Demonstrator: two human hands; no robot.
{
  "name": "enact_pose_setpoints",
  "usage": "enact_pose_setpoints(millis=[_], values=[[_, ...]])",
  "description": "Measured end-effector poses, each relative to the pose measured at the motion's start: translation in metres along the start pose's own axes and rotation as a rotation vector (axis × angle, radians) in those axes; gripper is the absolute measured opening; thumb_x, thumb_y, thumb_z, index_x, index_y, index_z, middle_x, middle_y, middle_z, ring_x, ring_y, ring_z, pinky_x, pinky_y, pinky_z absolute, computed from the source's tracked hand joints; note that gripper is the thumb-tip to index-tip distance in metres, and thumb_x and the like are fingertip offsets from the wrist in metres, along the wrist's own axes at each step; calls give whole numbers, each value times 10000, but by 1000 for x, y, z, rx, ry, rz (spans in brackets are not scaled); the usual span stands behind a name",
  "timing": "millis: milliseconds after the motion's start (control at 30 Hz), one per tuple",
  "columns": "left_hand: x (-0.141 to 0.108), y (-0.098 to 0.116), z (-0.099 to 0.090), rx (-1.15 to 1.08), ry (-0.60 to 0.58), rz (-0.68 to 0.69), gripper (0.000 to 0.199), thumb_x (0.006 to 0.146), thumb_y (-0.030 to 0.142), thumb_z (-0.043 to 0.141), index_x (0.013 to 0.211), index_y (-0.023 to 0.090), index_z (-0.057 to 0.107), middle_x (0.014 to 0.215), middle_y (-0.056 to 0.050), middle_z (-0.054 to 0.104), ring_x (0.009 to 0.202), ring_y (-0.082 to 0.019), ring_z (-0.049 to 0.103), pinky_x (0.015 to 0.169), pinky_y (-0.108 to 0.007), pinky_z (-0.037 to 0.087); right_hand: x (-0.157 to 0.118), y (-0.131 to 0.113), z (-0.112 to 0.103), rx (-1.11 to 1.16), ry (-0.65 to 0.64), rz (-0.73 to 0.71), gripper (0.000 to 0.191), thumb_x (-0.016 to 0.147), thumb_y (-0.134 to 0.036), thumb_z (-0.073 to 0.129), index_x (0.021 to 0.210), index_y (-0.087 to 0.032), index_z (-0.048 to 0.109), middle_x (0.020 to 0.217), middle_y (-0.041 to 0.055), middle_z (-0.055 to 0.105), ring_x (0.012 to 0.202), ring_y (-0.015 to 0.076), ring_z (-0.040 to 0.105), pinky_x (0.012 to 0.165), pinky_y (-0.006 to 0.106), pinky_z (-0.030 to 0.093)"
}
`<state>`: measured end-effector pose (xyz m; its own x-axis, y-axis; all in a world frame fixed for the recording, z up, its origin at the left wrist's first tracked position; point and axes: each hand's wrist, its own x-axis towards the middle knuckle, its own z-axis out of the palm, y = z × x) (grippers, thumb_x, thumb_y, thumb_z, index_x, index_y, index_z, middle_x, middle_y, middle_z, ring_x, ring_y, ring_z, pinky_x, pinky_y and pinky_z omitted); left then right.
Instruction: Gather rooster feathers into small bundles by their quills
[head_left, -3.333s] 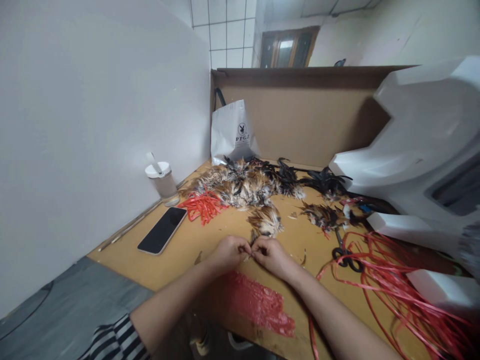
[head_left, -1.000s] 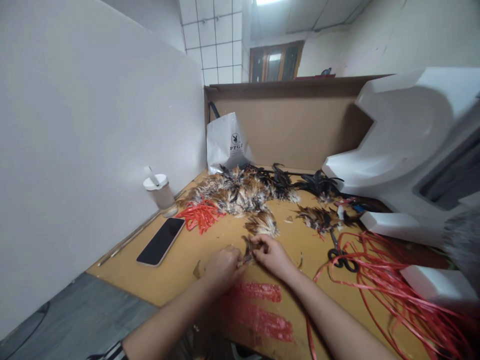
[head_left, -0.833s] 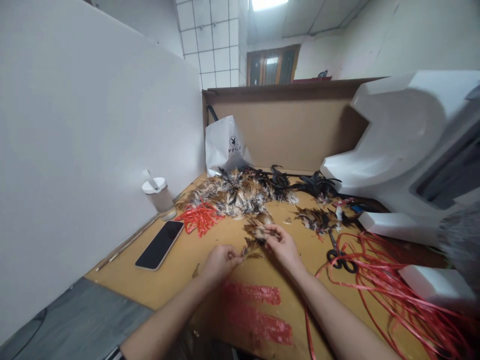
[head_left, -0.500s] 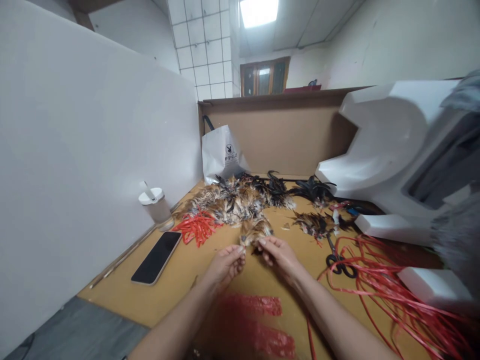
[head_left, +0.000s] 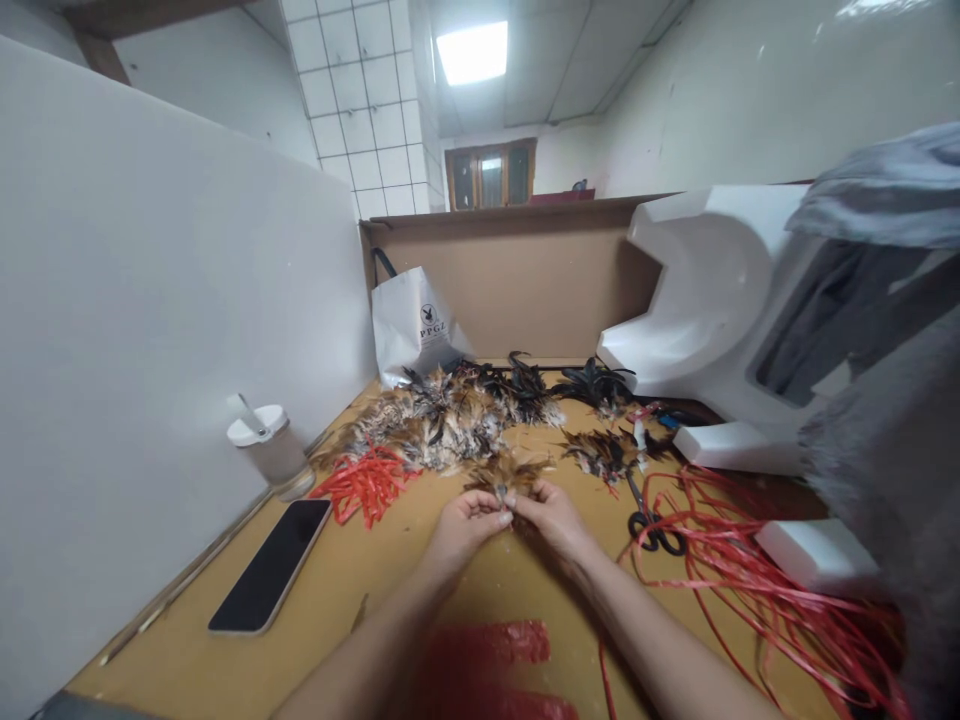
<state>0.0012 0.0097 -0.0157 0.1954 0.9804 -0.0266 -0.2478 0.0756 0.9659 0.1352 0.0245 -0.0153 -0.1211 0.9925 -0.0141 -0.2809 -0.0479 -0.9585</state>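
Note:
A small bunch of brown feathers (head_left: 508,470) fans out away from me above the table, its pale quill ends pinched between both hands. My left hand (head_left: 469,525) closes on the quill ends with thumb and fingertips. Beside it, almost touching, my right hand (head_left: 549,515) grips the same bunch from the right. Just beyond lies a large heap of brown, black and whitish feathers (head_left: 442,425). Cut red plastic strips (head_left: 367,483) lie in a pile left of my hands. Another small clump of dark brown feathers (head_left: 600,452) rests to the right.
A phone (head_left: 271,567) and a lidded cup (head_left: 271,450) stand at left by a white panel. Black scissors (head_left: 654,530) lie right, beside tangled red plastic strings (head_left: 757,570) and white foam pieces (head_left: 817,555). A white bag (head_left: 412,325) stands at the back. Black feathers (head_left: 592,383) lie near it.
My hands have drawn closer together at the quill ends, and the feathers now fan out more upright. The view has shifted slightly to the right.

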Motion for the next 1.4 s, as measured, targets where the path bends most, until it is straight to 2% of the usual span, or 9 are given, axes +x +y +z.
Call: enact_pose_setpoints(millis=[233,400,600,767,867,967,1067,1233,1400], values=[[9,-12,-7,90,35,-5,266,529,323,708,626,121,564,532,-9,597,470,-87,491,482,-206,349,3,4,-4,-55,-121,57,279,605,-369,654,592,-136,502,416,-45,497,350,44,378,371,172,246],[10,-20,-18,135,69,-47,313,501,361,713,636,117,571,500,1,573,417,-74,457,443,-206,332,3,5,-4,-116,-139,60,285,619,-378,636,554,-139,496,410,-49,491,341,41,361,368,174,243],[7,-18,-18,146,79,-40,321,484,371,723,618,121,571,468,15,550,404,-67,435,434,-202,319,1,9,-2,-208,-89,61,284,602,-363,644,507,-147,485,384,-48,485,337,49,360,371,182,232],[5,-17,-19,102,23,-79,313,498,366,721,616,123,563,471,19,542,398,-63,428,427,-196,308,0,6,-3,-135,-145,57,285,592,-352,654,480,-138,501,390,-34,498,359,56,384,403,190,257],[0,-13,-17,-60,-74,-172,290,546,354,700,645,120,562,522,10,549,421,-53,438,434,-181,297,-2,2,-2,-28,-205,115,291,565,-358,678,491,-135,507,402,-33,501,366,54,387,413,191,261],[-6,-9,-14,-194,-138,-213,259,581,319,686,686,109,576,593,-4,558,457,-37,440,463,-167,305,-2,1,-1,-11,-223,130,279,552,-345,696,525,-125,527,435,-22,524,380,51,395,419,188,263],[-5,-10,-14,-201,-100,-188,262,552,275,709,698,111,566,565,13,536,447,-32,424,448,-162,284,-1,4,2,-48,-182,92,274,566,-358,685,591,-137,525,439,-36,513,377,57,393,409,187,267],[6,-20,-20,-49,36,-109,300,516,316,708,643,141,501,446,53,483,365,-44,382,396,-180,253,-5,5,11,-239,3,-99,272,580,-386,658,605,-158,512,490,-37,500,444,76,411,436,194,307],[5,-17,-16,70,125,-7,265,512,294,678,604,158,469,440,61,483,364,-51,386,396,-186,289,-13,2,20,-374,35,-133,250,584,-378,641,627,-162,523,525,-15,510,475,96,422,462,211,335]])
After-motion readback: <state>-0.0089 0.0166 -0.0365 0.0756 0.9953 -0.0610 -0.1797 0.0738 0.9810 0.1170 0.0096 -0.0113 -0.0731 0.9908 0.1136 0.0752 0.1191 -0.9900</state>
